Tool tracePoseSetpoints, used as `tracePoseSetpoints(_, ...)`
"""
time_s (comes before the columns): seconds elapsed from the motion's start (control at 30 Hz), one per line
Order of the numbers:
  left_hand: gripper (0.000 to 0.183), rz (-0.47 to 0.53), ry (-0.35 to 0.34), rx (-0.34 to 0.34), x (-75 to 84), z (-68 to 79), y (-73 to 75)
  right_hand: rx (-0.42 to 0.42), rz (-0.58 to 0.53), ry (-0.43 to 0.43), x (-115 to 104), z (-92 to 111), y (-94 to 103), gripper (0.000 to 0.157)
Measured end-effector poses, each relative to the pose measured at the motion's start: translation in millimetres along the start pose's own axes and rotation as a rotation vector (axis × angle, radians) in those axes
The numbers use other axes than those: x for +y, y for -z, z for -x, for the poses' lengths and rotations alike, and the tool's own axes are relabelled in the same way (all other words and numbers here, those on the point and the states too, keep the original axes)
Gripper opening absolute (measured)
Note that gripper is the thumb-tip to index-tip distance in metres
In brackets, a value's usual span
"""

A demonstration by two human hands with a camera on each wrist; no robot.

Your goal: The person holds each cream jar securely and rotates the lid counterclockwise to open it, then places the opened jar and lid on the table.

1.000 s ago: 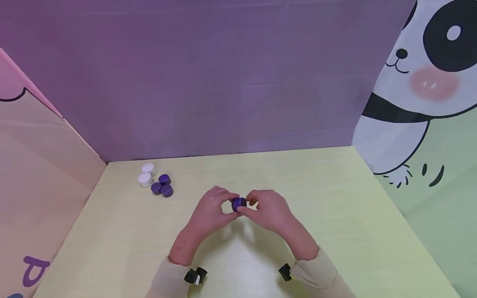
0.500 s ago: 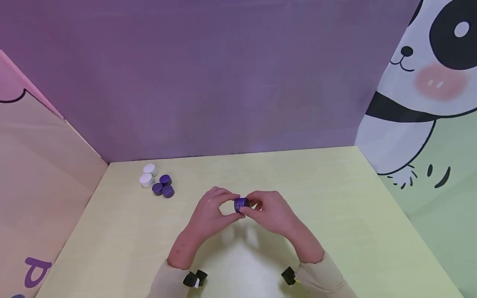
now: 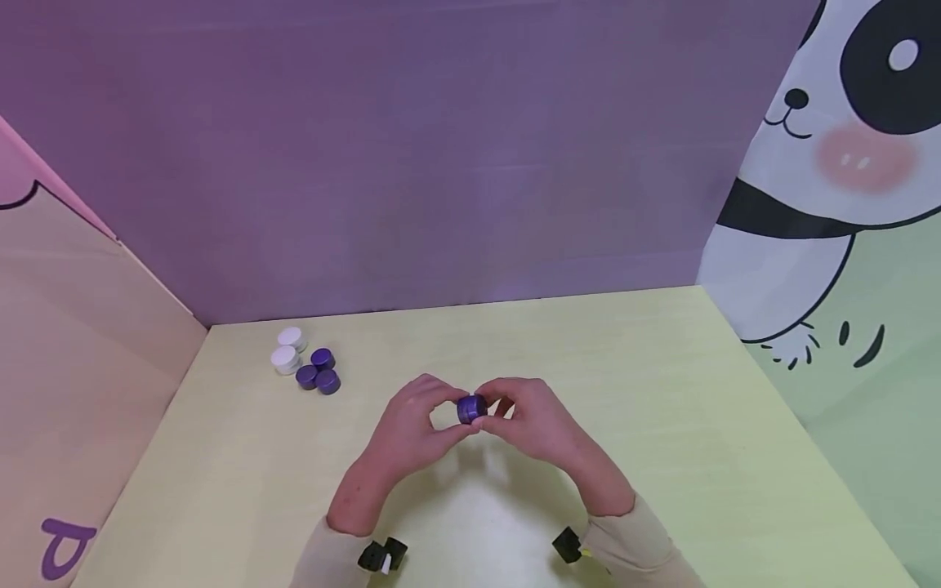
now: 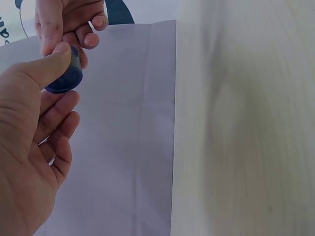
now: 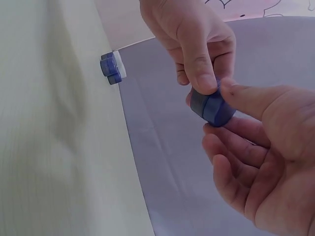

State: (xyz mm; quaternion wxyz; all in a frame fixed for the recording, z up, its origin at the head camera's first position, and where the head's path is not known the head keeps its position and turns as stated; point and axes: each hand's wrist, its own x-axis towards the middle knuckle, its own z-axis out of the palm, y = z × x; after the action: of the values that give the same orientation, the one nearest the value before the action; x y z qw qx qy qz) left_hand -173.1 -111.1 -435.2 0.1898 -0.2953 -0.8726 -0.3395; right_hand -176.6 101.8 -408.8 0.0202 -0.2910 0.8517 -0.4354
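Both hands hold a small round purple jar [image 3: 471, 409] above the middle of the table. It lies on its side, its round ends facing left and right. My left hand [image 3: 413, 418] pinches the left end between thumb and fingers. My right hand [image 3: 534, 420] grips the right end, thumb below and fingertips above. In the right wrist view a seam runs round the jar [image 5: 216, 109], between a darker part in the left hand and a bluer part in the right. The left thumb [image 4: 51, 64] covers some of the jar in the left wrist view.
Two white round jars [image 3: 285, 359] and three purple ones [image 3: 327, 381] stand grouped at the table's back left. A purple cloth wall [image 3: 456, 163] rises behind the pale wooden table [image 3: 735, 457]. Printed panels flank it, with a panda [image 3: 867, 155] on the right.
The right thumb and fingers have shifted toward the jar's right end, so more of its side shows. The left hand keeps its pinch, and the grouped jars stay put.
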Motion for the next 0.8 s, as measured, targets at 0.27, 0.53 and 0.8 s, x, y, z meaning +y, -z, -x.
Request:
tracePoseSetpoints(0.27, 0.035, -0.065, 0.009, -0.002, -0.4, -0.7, 5.4, -0.009, -0.095, -0.059, 3, -1, -3.8, 0.035)
tracePoseSetpoints(0.53, 0.035, -0.103, -0.027, 0.004, -2.7, -1.1, 5.8, -0.003, -0.033, -0.218, 6, -4, -11.0, 0.027)
tracePoseSetpoints(0.8, 0.036, -0.116, -0.043, 0.010, -5.5, 0.8, 4.4, -0.007, -0.109, -0.122, 9, -5, -9.8, 0.016)
